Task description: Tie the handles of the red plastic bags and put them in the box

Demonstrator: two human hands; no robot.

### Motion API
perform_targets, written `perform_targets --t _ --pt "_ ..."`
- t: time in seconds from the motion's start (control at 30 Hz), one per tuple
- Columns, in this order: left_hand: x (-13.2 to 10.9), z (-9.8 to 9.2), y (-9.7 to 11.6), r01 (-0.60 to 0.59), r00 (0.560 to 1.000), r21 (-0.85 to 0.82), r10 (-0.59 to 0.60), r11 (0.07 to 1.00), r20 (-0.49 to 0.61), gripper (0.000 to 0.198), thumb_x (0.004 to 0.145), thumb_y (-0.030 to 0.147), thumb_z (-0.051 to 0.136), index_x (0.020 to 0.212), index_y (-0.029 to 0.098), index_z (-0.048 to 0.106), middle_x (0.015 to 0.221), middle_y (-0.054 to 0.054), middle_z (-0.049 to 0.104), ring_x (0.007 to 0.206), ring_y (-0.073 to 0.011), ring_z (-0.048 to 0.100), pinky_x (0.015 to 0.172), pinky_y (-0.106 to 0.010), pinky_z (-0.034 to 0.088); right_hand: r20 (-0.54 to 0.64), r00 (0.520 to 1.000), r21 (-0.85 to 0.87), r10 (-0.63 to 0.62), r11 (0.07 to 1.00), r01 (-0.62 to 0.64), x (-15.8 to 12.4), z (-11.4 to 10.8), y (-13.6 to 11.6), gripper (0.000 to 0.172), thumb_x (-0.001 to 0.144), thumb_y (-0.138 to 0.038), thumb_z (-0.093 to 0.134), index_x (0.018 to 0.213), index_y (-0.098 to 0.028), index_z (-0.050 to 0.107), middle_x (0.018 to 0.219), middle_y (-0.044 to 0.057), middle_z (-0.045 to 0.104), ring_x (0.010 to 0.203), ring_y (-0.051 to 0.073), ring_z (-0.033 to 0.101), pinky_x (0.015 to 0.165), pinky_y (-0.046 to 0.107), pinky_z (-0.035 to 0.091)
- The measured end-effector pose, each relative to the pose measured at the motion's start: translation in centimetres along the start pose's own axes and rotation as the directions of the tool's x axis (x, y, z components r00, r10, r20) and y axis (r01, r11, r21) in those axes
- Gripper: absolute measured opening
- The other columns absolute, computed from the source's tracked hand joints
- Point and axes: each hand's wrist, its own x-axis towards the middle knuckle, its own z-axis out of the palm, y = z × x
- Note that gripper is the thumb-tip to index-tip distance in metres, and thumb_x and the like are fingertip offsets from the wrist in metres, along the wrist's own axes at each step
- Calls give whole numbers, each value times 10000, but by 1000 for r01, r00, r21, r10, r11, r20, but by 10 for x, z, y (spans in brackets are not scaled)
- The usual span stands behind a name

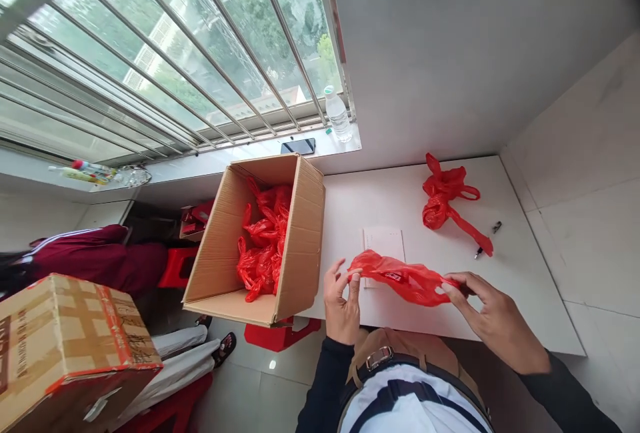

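A red plastic bag (400, 277) is stretched lengthwise between both my hands above the near edge of the white table (525, 286). My left hand (341, 299) pinches its left end with thumb and fingers. My right hand (487, 316) pinches its right end. Under the bag lies a small white notepad (384, 244). A knotted red bag (445, 199) rests further back on the table. An open cardboard box (300, 239) on my left holds several more red bags (263, 246).
A pen (487, 239) lies right of the knotted bag. On the window sill stand a water bottle (338, 113) and a phone (298, 146). Another cardboard box (65, 339), red stools (281, 334) and another person's legs (180, 346) are at my left.
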Motion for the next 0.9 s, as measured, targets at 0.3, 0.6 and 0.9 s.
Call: perform_targets --t 0.3,0.6,0.9 --pt "-16 7 42 -19 989 -305 62 952 132 525 983 555 365 652 240 624 728 -79 700 915 -264 668 1015 -432 439 -17 987 77 -161 984 162 -10 0 -47 183 964 -462 513 991 -307 605 921 11 666 744 162 643 604 219 548" --pt "-18 -20 33 100 986 -299 -55 949 156 440 991 523 386 1235 208 573 1172 -118 631 1071 -229 588 977 -343 435 -63 983 75 -170 982 175 -11 11 -84 146 962 -414 557 1058 -312 602 982 23 669 728 156 630 435 192 465" --pt "13 -45 23 -23 914 -276 132 961 383 403 979 443 463 1265 240 662 751 -53 678 698 -198 622 810 -342 528 52 883 88 -467 883 462 -9 24 -148 231 975 -137 503 1158 -276 531 1013 31 648 924 155 640 807 274 543"
